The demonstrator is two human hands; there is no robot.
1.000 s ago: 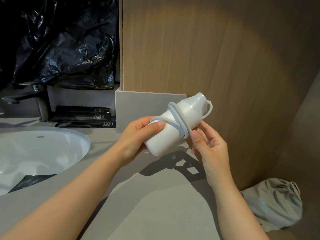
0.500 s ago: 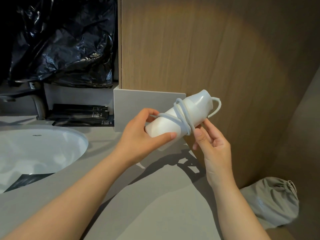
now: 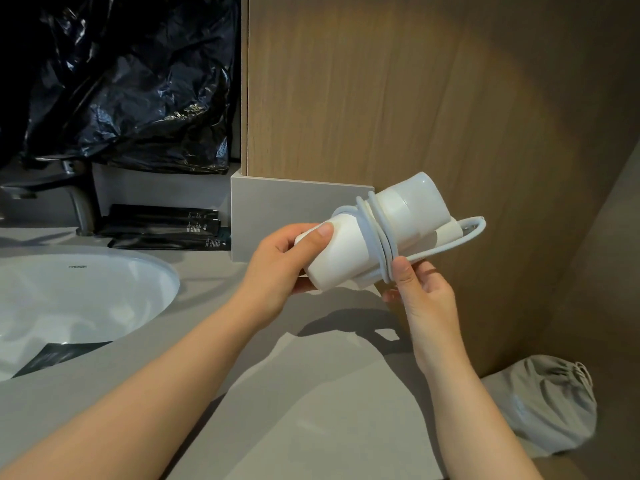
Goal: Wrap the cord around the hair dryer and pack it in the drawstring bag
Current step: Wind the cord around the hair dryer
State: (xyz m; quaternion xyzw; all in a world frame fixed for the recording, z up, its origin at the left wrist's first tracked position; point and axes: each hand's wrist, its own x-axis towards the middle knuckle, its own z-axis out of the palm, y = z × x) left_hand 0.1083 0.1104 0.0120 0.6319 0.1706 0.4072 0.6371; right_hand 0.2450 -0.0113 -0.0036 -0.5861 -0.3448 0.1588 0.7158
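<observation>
At the far left a crumpled black plastic bag (image 3: 138, 81) hangs over the back of the counter, and a dark faucet (image 3: 81, 202) stands beneath it. Below the faucet is a white oval sink (image 3: 114, 271) set into the grey countertop (image 3: 311, 410), with a dark flat packet (image 3: 52, 355) lying inside the bowl. Black sachets (image 3: 166, 226) are stacked behind the sink, against a low grey upstand (image 3: 277, 209).

The left hand (image 3: 277, 268) reaches in from the lower left. Its thumb lies over the top and its fingers curl underneath, gripping the blunt near end of the hair dryer (image 3: 346, 251). The white dryer is held in the air above the countertop, tilted so its far end rises to the right. That end is close in front of the wooden panel (image 3: 415, 98), which closes off the space behind.

The pale cord (image 3: 379, 233) is wound in several turns around the dryer's middle, and a slack loop sticks out to the right past the folded handle. The right hand (image 3: 429, 299) comes up from below. Its thumb presses the cord against the underside of the dryer where the turns cross, and its fingers are curled behind. The pictures do not show how much the fingers hold.

The two hands cast a hard shadow on the countertop under the dryer. At the lower right, past the right forearm and well apart from the dryer, the grey drawstring bag (image 3: 547, 407) lies slumped at the foot of the wooden panel. Its gathered mouth and strings are at its upper right end.
</observation>
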